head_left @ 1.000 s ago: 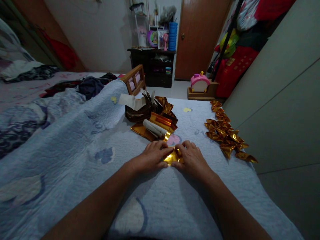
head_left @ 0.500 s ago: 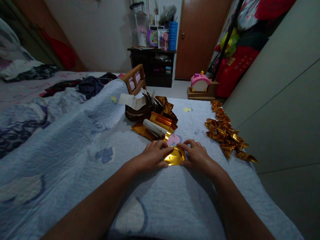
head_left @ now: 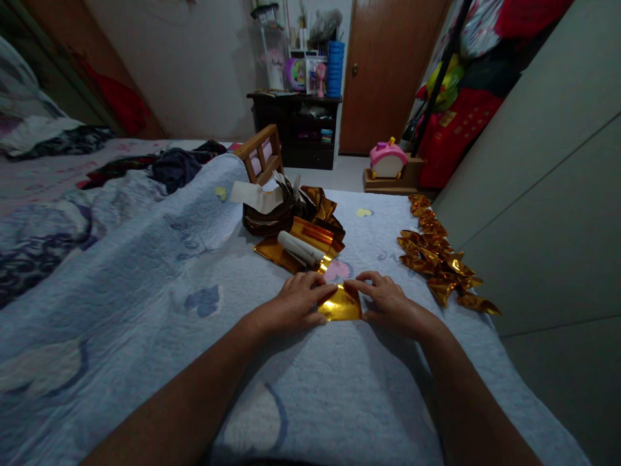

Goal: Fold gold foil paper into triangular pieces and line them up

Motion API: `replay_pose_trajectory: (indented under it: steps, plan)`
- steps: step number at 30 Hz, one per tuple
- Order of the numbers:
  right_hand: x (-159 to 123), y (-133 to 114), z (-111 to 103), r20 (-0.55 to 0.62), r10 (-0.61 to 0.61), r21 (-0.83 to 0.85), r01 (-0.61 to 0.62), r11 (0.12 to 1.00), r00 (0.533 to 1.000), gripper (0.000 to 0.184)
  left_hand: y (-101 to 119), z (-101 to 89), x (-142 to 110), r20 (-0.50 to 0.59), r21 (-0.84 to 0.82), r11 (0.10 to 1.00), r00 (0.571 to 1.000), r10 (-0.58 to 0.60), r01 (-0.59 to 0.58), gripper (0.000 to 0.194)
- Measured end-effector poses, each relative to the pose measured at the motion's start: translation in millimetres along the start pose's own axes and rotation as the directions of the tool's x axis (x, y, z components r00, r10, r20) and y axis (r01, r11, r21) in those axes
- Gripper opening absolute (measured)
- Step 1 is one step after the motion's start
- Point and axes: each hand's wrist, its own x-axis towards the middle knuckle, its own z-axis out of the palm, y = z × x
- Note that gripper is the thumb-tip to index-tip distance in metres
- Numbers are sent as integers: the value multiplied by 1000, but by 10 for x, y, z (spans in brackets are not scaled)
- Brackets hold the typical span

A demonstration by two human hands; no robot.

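Observation:
A small folded sheet of shiny gold foil paper (head_left: 341, 304) lies flat on the blue quilt. At its left end my left hand (head_left: 295, 301) grips it, index finger across the top and thumb at the lower corner. My right hand (head_left: 388, 301) holds the right end, its index finger on the upper edge and thumb beside the lower right corner. Just beyond my hands are loose gold foil sheets (head_left: 310, 233) with a white curled piece of paper (head_left: 298, 248) on them. Behind these sits a dark stack of foil paper (head_left: 266, 220) with pale sheets sticking up.
Several folded gold foil pieces (head_left: 431, 259) run in a heap along the quilt's right edge, near a pale cabinet (head_left: 543, 194). The quilt (head_left: 204, 362) bunches up at the left beside clothes (head_left: 177, 169). A wooden rail (head_left: 264, 155) stands at the far end.
My right hand has slid to the right along the foil paper, uncovering more of it. The paper's right part now looks flatter. My left hand has stayed in place.

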Motion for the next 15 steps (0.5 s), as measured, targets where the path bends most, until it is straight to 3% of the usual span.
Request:
replay_pose_trajectory:
  steps: [6, 9, 12, 15]
  plan:
    - [-28, 70, -46, -4, -58, 150, 58, 987, 998, 71, -6, 21, -11, -11, -21, 1000, 1000, 0, 0, 61]
    - [16, -10, 12, -155, -23, 141, 45, 989, 988, 55, -13, 44, -13, -11, -32, 999, 1000, -14, 14, 61]
    - [78, -161, 129, -343, -48, 98, 86, 991, 938, 32, -17, 66, -11, -20, -39, 999, 1000, -12, 11, 60]
    - [109, -325, 240, -297, -159, 148, 210, 966, 942, 17, -10, 70, -7, -29, -46, 999, 1000, 3, -4, 57]
